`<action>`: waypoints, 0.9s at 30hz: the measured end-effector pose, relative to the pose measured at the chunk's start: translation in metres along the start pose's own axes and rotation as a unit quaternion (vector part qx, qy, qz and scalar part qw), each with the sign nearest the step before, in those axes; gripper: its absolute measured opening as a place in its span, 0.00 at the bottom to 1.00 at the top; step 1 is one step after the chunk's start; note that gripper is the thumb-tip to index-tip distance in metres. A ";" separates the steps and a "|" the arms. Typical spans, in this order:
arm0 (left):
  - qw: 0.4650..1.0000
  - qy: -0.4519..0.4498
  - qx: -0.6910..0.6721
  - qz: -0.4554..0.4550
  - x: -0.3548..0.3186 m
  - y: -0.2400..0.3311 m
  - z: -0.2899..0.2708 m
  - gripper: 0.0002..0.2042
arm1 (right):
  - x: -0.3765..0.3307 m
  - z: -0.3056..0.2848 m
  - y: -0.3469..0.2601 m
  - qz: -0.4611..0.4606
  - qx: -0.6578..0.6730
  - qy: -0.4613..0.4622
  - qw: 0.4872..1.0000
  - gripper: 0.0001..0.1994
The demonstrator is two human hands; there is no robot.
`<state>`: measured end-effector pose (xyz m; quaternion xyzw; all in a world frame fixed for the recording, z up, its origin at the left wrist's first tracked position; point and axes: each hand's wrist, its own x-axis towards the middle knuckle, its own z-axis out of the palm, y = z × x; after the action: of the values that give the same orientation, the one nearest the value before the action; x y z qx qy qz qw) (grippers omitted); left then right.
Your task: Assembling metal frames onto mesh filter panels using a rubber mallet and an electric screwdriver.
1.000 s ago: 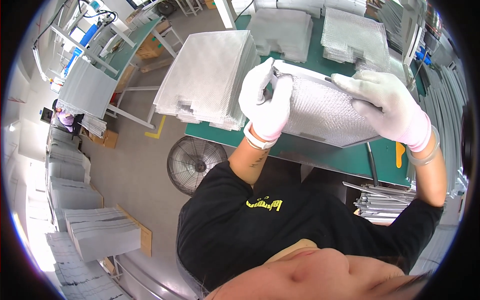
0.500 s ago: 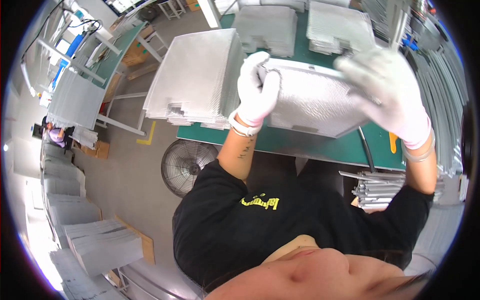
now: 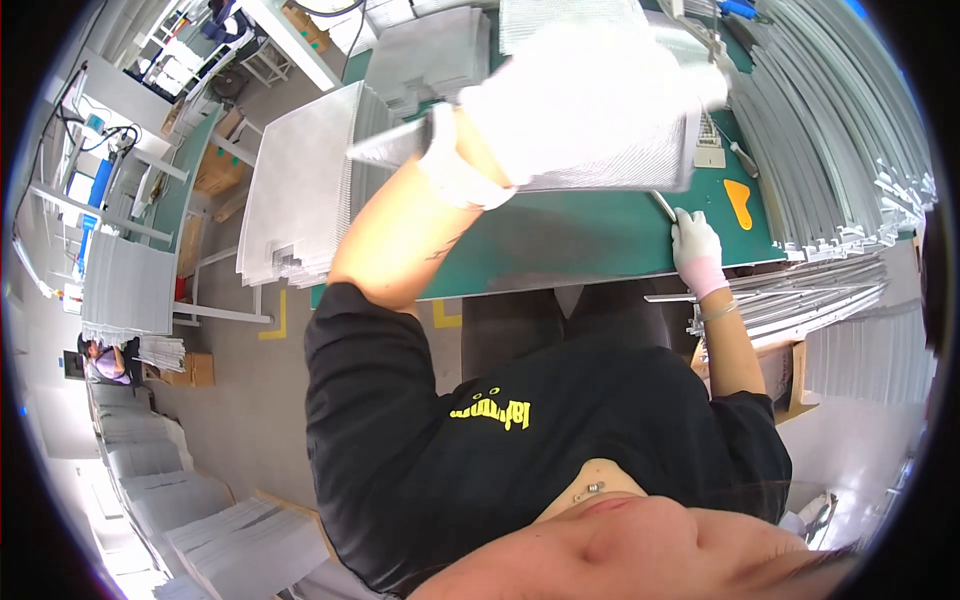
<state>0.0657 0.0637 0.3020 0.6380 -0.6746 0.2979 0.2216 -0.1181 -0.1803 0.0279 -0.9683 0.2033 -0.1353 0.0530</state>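
Gloved hands work apart: left hand (image 3: 570, 105) grips a mesh filter panel (image 3: 640, 150) at twelve o'clock, right hand (image 3: 695, 245) pinches a thin metal strip (image 3: 664, 205) on the green worktop (image 3: 580, 245).

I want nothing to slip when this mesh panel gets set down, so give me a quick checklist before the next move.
1. Left hand gripping the mesh panel: ok, panel lifted above the green mat.
2. Right hand on the panel: not ok, it rests at the mat edge by a thin metal strip.
3. Mat beneath the panel free: ok.
4. Orange piece clear of the landing spot: ok.
5. Panel level: cannot tell, blurred.
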 end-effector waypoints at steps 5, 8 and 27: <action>0.984 -0.104 0.029 0.139 -0.012 -0.010 0.084 0.16 | -0.003 -0.024 -0.012 0.191 0.483 -0.069 0.852 0.14; 0.981 -0.120 0.078 0.128 -0.001 0.001 0.086 0.11 | -0.028 -0.050 -0.032 0.180 0.745 0.057 0.640 0.20; 0.989 -0.081 0.123 -0.030 -0.020 -0.007 0.101 0.06 | -0.028 -0.073 -0.128 0.071 0.800 0.040 0.594 0.32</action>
<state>0.0822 0.0091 0.2165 0.7027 -0.6289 0.3190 0.0944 -0.1151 -0.0551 0.1116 -0.5130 0.0838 -0.2784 0.8077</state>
